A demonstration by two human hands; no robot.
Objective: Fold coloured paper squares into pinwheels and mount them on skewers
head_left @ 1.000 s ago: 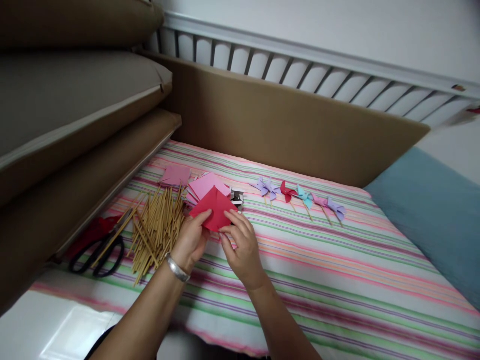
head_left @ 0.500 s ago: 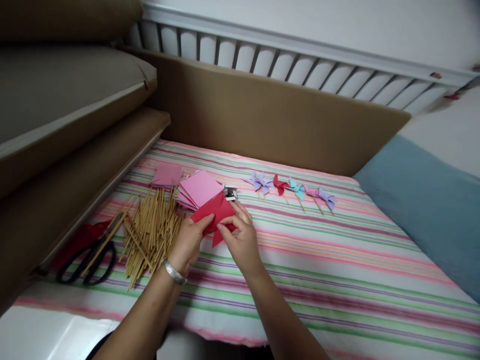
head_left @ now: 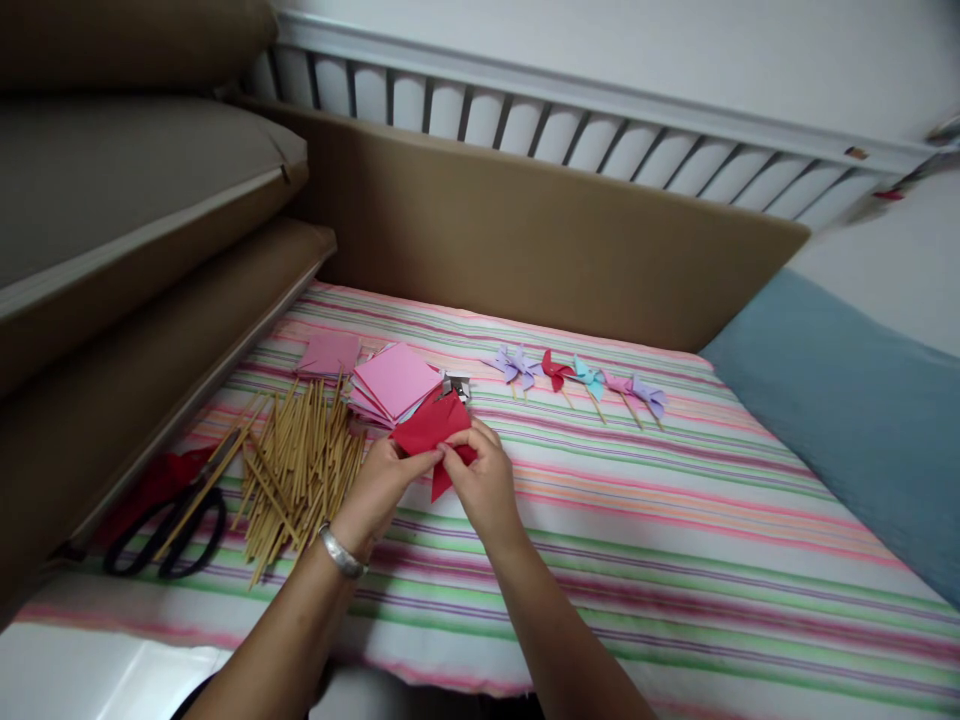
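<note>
The striped bed [head_left: 675, 560] serves as the work surface, with brown cushions [head_left: 135, 200] stacked along its left edge and a blue pillow [head_left: 847, 420] at the right, so everything stays within arm's reach in the middle. Sticks [head_left: 300, 460] lie heaped just left of the hands, partly over black scissors [head_left: 165, 520]. A pink paper stack [head_left: 394, 385] sits just beyond, a small stapler-like tool [head_left: 455, 385] beside it, and finished pinwheels [head_left: 577, 378] lie in a row further right. Above the cloth, the left hand [head_left: 379, 485] and right hand [head_left: 484, 480] both pinch a red paper [head_left: 431, 425], folded between the fingertips. Nothing blocks them.
</note>
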